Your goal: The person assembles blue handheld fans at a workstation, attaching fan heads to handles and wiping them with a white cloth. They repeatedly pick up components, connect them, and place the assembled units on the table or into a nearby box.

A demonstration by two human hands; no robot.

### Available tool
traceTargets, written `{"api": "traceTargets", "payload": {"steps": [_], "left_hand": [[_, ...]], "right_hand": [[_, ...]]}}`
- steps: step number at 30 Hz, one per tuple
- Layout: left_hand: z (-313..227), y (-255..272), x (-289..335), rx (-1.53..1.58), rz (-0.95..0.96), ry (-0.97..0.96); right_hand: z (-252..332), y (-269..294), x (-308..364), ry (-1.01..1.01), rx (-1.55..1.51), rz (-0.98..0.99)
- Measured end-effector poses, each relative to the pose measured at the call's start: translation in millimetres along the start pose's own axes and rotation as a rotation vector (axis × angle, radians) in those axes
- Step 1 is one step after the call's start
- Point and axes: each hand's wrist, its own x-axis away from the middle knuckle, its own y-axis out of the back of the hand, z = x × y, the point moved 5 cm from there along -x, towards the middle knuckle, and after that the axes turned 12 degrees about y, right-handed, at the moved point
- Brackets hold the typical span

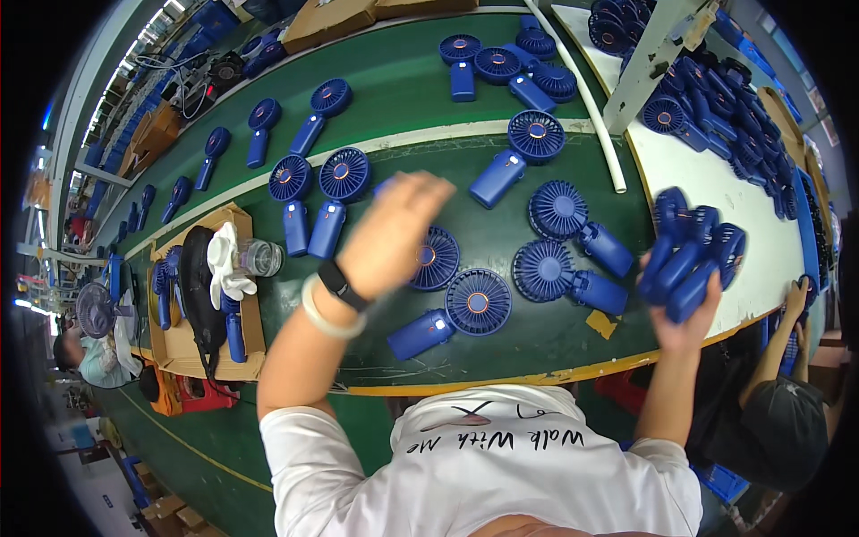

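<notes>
My right hand (682,329) is wrapped round a bunch of several blue handheld fans (687,259), held up at the right edge of the green table. My left hand (403,219), smeared by motion, reaches over the middle of the table. Its fingers do not show clearly, and it partly covers a blue fan (438,259) beneath it. Close by lies another fan (478,302) with its handle toward the left. Between my hands two more fans (545,270) (557,210) rest with their handles pointing right. Farther left, a pair of fans (344,174) lies side by side.
A white side table (649,166) at the right bears a heap of blue fans (716,116). A white pipe (595,116) and a post stand beside it. At left, a cardboard tray (255,313) holds a black bag, white gloves and a clear jar (261,258). Co-workers sit at both sides.
</notes>
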Motion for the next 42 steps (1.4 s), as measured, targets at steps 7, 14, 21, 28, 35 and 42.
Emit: {"api": "traceTargets", "payload": {"steps": [7,14,21,28,35,42], "left_hand": [[75.4,-36.9,-0.5,-0.413,0.082,-0.051],[52.0,12.0,12.6,0.016,-0.119,0.037],[26.3,-54.6,48.7,2.099,0.267,0.225],[32.7,-57.3,63.8,2.214,0.155,0.181],[65.7,-32.2,71.9,1.648,-0.318,0.127],[91.2,-49.7,89.8,1.383,-0.671,0.431]], "right_hand": [[89.5,110.6,-142.0,0.257,0.292,-0.433],[81.6,92.2,-135.2,0.263,0.607,-0.301],[-24.6,-12.5,-47.1,0.042,0.85,0.354],[-110.6,-102.5,46.9,0.353,1.378,1.231],[-168.9,-122.0,66.3,0.544,1.956,1.414],[-194.8,-164.9,-0.1,0.821,1.967,1.097]]}}
